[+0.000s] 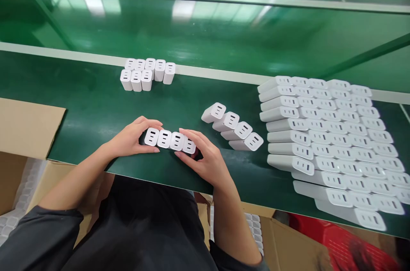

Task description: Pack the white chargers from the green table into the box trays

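A short row of white USB chargers [164,139], port faces up, is squeezed end to end between my two hands near the front of the green table. My left hand [132,138] grips the left end, thumb in front and fingers behind. At the right end my right hand [206,155] closes round the last charger, partly covering it. Slots show on each top face. Just right of my right hand stands a slanting line of several more chargers [229,121], tilted and touching one another.
A large block of chargers [331,138] fills the table's right side. Toward the back left is a small cluster of chargers [136,80]. A cardboard flap [30,126] lies over the left edge. Below the front edge are an open carton [288,241] and a red object [346,241].
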Available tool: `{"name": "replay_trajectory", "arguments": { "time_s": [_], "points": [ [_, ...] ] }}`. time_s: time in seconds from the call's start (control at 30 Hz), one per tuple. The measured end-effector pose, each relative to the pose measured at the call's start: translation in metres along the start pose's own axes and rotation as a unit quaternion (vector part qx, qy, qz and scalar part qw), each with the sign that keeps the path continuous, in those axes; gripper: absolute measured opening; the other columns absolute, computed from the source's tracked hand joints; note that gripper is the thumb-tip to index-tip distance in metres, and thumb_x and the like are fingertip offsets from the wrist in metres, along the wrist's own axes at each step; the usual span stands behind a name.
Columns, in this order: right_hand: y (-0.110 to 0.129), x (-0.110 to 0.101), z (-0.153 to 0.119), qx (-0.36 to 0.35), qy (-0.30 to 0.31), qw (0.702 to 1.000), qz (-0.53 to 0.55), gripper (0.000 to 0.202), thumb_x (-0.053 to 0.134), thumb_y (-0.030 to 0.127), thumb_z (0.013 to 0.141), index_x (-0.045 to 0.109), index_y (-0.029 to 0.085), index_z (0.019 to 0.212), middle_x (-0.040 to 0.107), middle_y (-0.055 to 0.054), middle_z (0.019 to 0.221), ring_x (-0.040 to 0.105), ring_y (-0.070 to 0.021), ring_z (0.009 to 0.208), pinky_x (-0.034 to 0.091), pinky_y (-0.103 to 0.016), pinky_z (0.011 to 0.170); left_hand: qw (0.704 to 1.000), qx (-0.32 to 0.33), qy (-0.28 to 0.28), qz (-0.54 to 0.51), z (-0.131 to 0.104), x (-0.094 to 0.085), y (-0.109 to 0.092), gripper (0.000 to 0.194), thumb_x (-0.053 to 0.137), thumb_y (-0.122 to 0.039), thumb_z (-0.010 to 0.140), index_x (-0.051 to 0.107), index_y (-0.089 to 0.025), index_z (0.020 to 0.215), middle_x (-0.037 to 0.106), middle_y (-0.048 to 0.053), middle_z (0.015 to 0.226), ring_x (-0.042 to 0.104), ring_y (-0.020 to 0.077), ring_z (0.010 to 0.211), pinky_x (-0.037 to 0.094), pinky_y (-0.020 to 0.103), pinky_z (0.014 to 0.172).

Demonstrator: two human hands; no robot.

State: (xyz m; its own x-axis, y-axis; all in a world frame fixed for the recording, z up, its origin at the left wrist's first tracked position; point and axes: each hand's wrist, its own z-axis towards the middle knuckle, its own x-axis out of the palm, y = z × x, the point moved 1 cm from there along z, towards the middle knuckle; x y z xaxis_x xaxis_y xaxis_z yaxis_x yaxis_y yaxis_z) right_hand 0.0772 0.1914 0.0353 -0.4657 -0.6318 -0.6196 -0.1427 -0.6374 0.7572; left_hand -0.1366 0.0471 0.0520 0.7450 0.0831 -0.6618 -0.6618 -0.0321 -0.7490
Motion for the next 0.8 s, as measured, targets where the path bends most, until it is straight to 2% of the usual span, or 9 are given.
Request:
{"name": "replay_trajectory", "arguments": {
  "time_s": [0.1, 0.33, 0.47, 0.63, 0.8],
  "points": [
    [0.0003, 0.0009, -0.0001, -0.011, -0.004, 1.000, -0.005, 0.044, 0.067, 0.030, 0.091, 0.058, 0.027, 0.133, 0.064, -0.008, 0.126, 0.066, -0.0231, 0.106, 0.060, -0.031, 0.075, 1.000, -0.004, -0.003, 0.009, 0.0009, 0.0018, -0.0002, 0.045, 0.072, -0.045, 0.085, 0.057, -0.023, 0.121, 0.066, 0.005, 0.115, 0.055, 0.0207, 0.098, 0.050, 0.033, 0.081],
    [0.0023, 0.0011, 0.0002, -0.032, -0.002, 0.999, -0.003, 0.044, 0.067, 0.026, 0.092, 0.056, 0.026, 0.135, 0.065, -0.008, 0.124, 0.067, -0.0215, 0.106, 0.059, -0.032, 0.084, 0.999, 0.009, -0.020, 0.026, 0.0008, 0.0059, 0.0027, 0.042, 0.073, -0.047, 0.084, 0.062, -0.023, 0.116, 0.068, 0.004, 0.107, 0.055, 0.0187, 0.092, 0.049, 0.030, 0.075],
    [0.0034, 0.0000, -0.0004, -0.044, -0.005, 0.999, 0.001, 0.046, 0.067, 0.024, 0.092, 0.055, 0.028, 0.136, 0.065, -0.008, 0.124, 0.067, -0.0210, 0.106, 0.059, -0.031, 0.085, 0.994, 0.067, -0.066, 0.061, 0.0010, 0.0084, 0.0014, 0.039, 0.074, -0.043, 0.084, 0.062, -0.022, 0.114, 0.071, 0.003, 0.102, 0.056, 0.0168, 0.086, 0.049, 0.027, 0.070],
    [0.0034, -0.0015, -0.0012, -0.083, -0.048, 0.995, -0.012, 0.052, 0.070, 0.020, 0.089, 0.055, 0.032, 0.138, 0.067, -0.006, 0.122, 0.068, -0.0209, 0.105, 0.059, -0.032, 0.086, 0.973, 0.152, -0.144, 0.101, 0.0042, 0.0094, -0.0028, 0.039, 0.076, -0.040, 0.083, 0.060, -0.023, 0.114, 0.075, 0.002, 0.102, 0.055, 0.0161, 0.081, 0.051, 0.028, 0.072],
    [0.0024, -0.0023, -0.0006, -0.107, -0.059, 0.993, -0.003, 0.059, 0.072, 0.015, 0.086, 0.053, 0.032, 0.140, 0.067, -0.007, 0.123, 0.068, -0.0208, 0.105, 0.059, -0.031, 0.085, 0.964, 0.177, -0.159, 0.118, 0.0061, 0.0089, -0.0040, 0.041, 0.075, -0.042, 0.084, 0.058, -0.025, 0.117, 0.075, 0.002, 0.107, 0.061, 0.0168, 0.084, 0.051, 0.032, 0.076]
  ]
}}
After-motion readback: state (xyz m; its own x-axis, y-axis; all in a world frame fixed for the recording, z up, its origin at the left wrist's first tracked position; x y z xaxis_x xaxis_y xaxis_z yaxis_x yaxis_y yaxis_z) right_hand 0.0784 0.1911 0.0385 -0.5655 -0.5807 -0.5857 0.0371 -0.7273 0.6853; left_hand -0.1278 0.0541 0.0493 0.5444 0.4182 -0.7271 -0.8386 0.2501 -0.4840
